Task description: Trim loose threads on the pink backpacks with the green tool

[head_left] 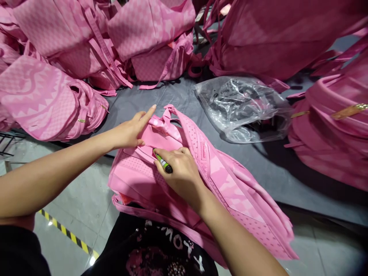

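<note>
A pink backpack (130,178) lies tilted across my lap and the table's edge, its padded back panel and straps facing up. My left hand (135,130) rests at its top edge with the fingers apart, the index finger pointing away and the thumb by the fabric. In my right hand (182,168) is a green marker pen (163,162) with a white band and a black end. That hand lies over the upper back panel, beside a dotted shoulder strap (189,132). My fingers hide the marker's far end, so I cannot tell whether it touches the fabric.
A clear plastic bag (241,107) with dark printing lies on the grey table cover (123,103). Pink backpacks stand along the back, with one at the left (37,99) and another at the right (330,130). Yellow-black tape (67,232) marks the tiled floor.
</note>
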A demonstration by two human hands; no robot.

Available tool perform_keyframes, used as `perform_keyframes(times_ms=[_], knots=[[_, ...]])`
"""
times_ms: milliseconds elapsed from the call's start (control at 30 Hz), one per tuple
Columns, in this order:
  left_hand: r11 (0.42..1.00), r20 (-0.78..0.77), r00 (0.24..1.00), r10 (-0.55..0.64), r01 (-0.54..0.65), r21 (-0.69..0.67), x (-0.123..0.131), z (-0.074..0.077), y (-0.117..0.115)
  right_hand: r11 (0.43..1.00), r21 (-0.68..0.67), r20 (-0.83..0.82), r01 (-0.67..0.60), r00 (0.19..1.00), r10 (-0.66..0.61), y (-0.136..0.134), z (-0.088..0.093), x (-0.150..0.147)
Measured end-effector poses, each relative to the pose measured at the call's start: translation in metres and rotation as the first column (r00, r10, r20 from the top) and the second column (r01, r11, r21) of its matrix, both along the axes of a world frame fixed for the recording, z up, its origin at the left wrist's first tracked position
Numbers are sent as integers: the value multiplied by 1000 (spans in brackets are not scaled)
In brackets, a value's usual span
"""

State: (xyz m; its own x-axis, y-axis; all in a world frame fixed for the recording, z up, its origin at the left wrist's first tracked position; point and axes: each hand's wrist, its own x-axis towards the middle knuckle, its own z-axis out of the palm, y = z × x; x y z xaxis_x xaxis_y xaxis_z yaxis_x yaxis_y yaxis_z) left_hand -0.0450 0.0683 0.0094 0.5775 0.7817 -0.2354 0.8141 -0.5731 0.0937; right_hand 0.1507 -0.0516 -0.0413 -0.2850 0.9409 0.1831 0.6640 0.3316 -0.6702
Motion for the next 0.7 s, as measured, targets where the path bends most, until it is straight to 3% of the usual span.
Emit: perform_keyframes(times_ms=[400, 700], knots=[[1000, -113, 994, 6, -8, -15, 4, 3, 2, 999, 49, -77, 12, 997, -9, -3, -3, 3], [1000, -109, 994, -22, 19, -21, 14, 4, 2, 998, 31, -2, 52, 999, -52, 5, -5, 4]])
